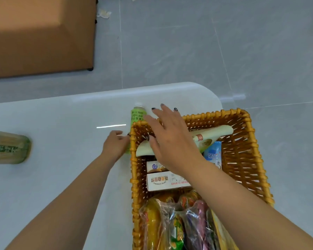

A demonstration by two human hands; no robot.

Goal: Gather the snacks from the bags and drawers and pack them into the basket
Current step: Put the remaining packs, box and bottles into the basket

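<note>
A wicker basket (246, 141) of snacks sits at four o'clock on a white table (61, 123). The right hand (170, 139), fingers spread flat, hovers above it. The left hand (115, 146) grips a green juice bottle (138, 114) at the basket's ten o'clock corner.

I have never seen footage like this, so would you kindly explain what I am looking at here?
There is no machine: a camera on a person's head looks down at their bare hands. A wicker basket stands on a white table with cookie boxes and wrapped snacks inside. The right hand reaches open over the basket, above a cream packet. The left hand curls at the basket's outer left wall, where a green juice bottle lies; whether it grips the bottle is unclear.
</note>
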